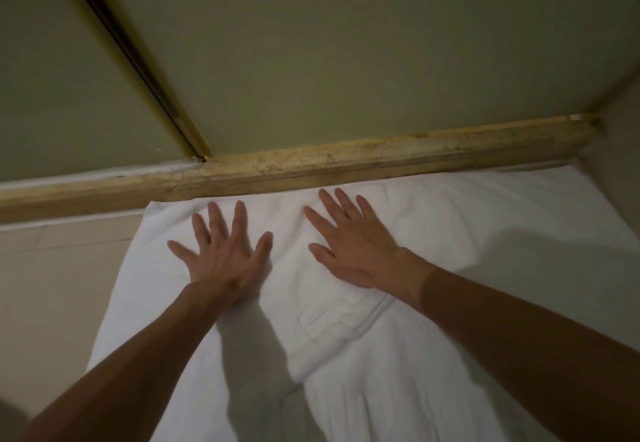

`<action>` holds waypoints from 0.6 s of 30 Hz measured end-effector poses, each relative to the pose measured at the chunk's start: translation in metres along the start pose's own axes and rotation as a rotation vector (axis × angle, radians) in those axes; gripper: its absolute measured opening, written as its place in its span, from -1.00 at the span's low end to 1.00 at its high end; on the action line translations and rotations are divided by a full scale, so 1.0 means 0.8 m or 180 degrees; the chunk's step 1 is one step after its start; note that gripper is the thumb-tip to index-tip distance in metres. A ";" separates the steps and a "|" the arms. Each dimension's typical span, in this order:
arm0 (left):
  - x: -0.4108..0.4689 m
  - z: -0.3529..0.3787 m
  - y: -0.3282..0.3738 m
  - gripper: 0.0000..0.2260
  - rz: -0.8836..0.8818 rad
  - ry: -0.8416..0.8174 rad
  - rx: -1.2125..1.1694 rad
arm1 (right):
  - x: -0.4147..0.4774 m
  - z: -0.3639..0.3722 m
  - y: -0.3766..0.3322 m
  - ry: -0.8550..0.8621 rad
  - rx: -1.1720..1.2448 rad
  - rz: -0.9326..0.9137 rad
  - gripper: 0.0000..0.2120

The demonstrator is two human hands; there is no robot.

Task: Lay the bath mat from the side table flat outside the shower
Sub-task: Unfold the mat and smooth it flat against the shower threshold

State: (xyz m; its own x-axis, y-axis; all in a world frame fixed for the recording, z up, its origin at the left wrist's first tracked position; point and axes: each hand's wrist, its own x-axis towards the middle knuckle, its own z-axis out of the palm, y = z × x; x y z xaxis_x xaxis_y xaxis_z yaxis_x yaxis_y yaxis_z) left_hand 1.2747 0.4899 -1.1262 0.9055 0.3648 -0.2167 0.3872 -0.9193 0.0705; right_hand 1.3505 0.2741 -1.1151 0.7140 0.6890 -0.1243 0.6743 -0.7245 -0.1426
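On white bath mat [433, 233], left hand [225, 254], right hand [349, 247], fingers spread, palms flat

The left forearm [131, 355] and right forearm [512, 334] reach forward from the lower corners, bare, converging a little. The left grip [221, 258] lies palm down, fingers straight and spread wide, thumb out to the right. The right grip [349, 251] lies palm down too, with fingers straight and closer together, angled up-left. The two are near each other but apart.

White bath mat [433, 268] flat against threshold [311, 164]
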 end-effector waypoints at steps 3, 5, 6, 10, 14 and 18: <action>0.003 -0.002 -0.003 -0.26 -0.0048 -0.0080 -0.0022 | 0.002 -0.003 -0.002 -0.0096 0.0029 0.0013 -0.40; 0.000 -0.004 -0.002 -0.26 -0.0033 -0.0069 -0.0069 | 0.004 -0.008 -0.006 -0.0127 0.0058 0.0058 -0.41; -0.002 -0.004 -0.003 -0.27 -0.0030 -0.0011 -0.0126 | 0.004 -0.011 -0.009 -0.0115 0.0071 0.0076 -0.41; -0.002 -0.010 -0.021 -0.24 -0.0112 0.0231 -0.0145 | 0.002 -0.015 -0.029 -0.0004 0.0168 -0.0149 -0.40; 0.004 -0.013 -0.037 -0.26 -0.0254 0.0572 -0.0019 | 0.006 -0.014 -0.047 -0.0118 0.0314 -0.0164 -0.41; 0.017 -0.006 -0.072 -0.17 -0.0476 0.0322 -0.0138 | 0.009 -0.004 -0.058 -0.0151 0.0213 -0.0222 -0.43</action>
State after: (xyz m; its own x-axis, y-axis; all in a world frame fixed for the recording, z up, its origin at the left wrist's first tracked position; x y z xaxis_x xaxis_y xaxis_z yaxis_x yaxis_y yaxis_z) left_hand 1.2655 0.5481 -1.1286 0.8492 0.5120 -0.1290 0.5241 -0.8472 0.0871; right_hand 1.3247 0.3127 -1.1059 0.6549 0.7390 -0.1580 0.7069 -0.6730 -0.2178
